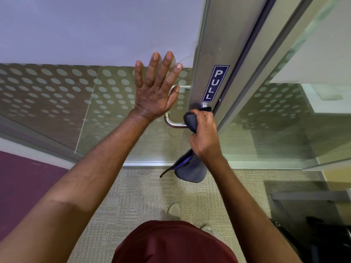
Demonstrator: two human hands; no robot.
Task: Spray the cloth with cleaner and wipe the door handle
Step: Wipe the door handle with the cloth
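The glass door (114, 103) carries a blue PULL sign (215, 83) on its metal frame at right. The left hand (156, 88) lies flat on the glass, fingers spread straight. Just right and nearer, the right hand (204, 133) grips a dark cloth (190, 168) wrapped round the door handle (171, 122).

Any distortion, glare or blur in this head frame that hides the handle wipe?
Head view: wide-angle bending of the door frame; soft reflections on the glass; right hand, cloth and handle sharp; left hand evenly lit.

Beige carpet floor (144, 194), shoes (174, 211) on it
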